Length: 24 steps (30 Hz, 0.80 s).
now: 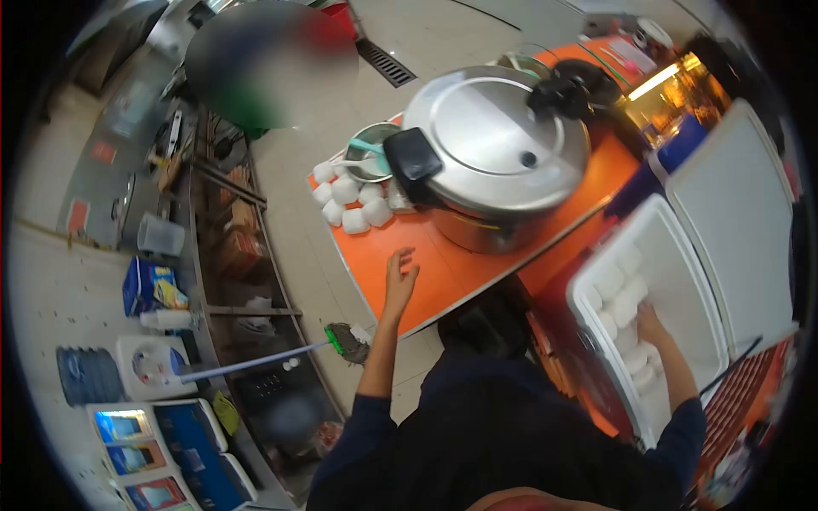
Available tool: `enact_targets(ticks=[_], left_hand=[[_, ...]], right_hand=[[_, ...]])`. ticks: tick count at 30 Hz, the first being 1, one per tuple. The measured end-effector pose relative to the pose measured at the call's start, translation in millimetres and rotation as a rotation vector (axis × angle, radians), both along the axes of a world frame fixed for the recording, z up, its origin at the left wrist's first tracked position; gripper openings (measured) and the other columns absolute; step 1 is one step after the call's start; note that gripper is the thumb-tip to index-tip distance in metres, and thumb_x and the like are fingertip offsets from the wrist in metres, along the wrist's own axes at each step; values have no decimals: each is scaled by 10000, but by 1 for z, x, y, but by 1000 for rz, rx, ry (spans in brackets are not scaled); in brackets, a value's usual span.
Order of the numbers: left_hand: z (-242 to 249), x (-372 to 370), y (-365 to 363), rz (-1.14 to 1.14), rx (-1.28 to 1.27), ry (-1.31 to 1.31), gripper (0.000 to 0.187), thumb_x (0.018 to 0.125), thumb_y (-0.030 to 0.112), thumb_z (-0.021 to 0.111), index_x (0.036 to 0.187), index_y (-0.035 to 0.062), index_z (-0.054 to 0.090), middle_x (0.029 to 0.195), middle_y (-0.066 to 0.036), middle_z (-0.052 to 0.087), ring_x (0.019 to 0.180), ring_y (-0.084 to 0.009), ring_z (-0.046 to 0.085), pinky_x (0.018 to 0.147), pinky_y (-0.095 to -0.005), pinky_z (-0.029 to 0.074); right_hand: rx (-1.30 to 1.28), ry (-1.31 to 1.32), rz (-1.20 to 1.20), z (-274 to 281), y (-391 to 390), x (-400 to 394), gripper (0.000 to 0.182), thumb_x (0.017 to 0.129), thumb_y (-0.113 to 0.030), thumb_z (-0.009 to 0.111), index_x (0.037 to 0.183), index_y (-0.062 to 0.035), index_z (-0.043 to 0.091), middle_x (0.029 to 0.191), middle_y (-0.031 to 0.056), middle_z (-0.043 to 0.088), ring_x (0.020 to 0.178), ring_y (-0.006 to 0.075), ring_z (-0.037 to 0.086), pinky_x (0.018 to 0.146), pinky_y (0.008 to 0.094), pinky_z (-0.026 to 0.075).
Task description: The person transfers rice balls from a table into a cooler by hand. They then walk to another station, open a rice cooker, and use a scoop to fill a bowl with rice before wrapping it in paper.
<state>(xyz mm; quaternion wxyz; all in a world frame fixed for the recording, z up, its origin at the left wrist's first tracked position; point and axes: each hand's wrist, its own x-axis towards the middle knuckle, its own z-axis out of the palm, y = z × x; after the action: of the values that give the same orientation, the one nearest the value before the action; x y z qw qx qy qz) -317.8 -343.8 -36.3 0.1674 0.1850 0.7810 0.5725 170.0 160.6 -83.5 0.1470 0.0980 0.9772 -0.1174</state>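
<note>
Orange desk (452,277): white rounds (345,190) crowd the edge left of steel pot (494,136); a nudge could spill them. Left hand (400,274) empty, fingers loose; right hand (651,325) in cooler (688,281), grip unclear.

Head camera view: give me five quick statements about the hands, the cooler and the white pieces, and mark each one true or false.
1. The right hand reaches inside the cooler. True.
2. The left hand is gripping the big pot. False: the left hand is apart from the big pot, with no object visible in it.
3. The cooler lid is closed. False: the cooler lid stands open.
4. White rounded pieces lie on the orange table. True.
5. The big pot stands on the floor. False: it stands on the orange table.
</note>
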Motion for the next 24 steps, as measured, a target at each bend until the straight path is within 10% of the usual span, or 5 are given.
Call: enact_targets(ticks=[4,9,18,20,24], left_hand=[[-102,-140,0,179,-444,445,645,732,188,732,1295,68,440,1268,-164,456,1160,-361,451,948,-488,405],[-85,-217,14,10,-925,498,845,656,242,796,1376,107,374,1275,-194,435,1231,-356,381,962,-565,350],[-123,-162,-12,-174,-721,446,844,549,322,871,1199,10,431,1023,-217,562,944,-378,591,794,-439,506],[-95,-124,-24,-457,-558,150,847,553,330,867,1194,-22,439,1049,-211,561,978,-354,590,826,-428,503],[-23,-68,-2,-1067,-84,-104,783,611,390,849,1208,32,489,1152,-176,539,1095,-325,542,951,-411,437]], right_hand=[[32,146,-226,72,-32,-18,524,641,121,458,1123,-34,594,1203,203,541,1135,382,493,928,423,436],[-249,-54,-762,179,-98,-35,341,777,84,477,1081,3,608,982,202,629,922,310,620,844,366,468],[101,777,-917,238,-290,-114,263,836,39,486,1046,27,644,823,105,606,788,200,605,678,323,470],[-366,1126,-931,211,-339,-204,285,851,-27,432,1007,13,666,894,96,643,804,171,602,749,267,478],[-1386,444,-809,104,-370,-330,622,865,-114,657,1415,-106,368,1256,103,515,1147,217,534,936,371,484]])
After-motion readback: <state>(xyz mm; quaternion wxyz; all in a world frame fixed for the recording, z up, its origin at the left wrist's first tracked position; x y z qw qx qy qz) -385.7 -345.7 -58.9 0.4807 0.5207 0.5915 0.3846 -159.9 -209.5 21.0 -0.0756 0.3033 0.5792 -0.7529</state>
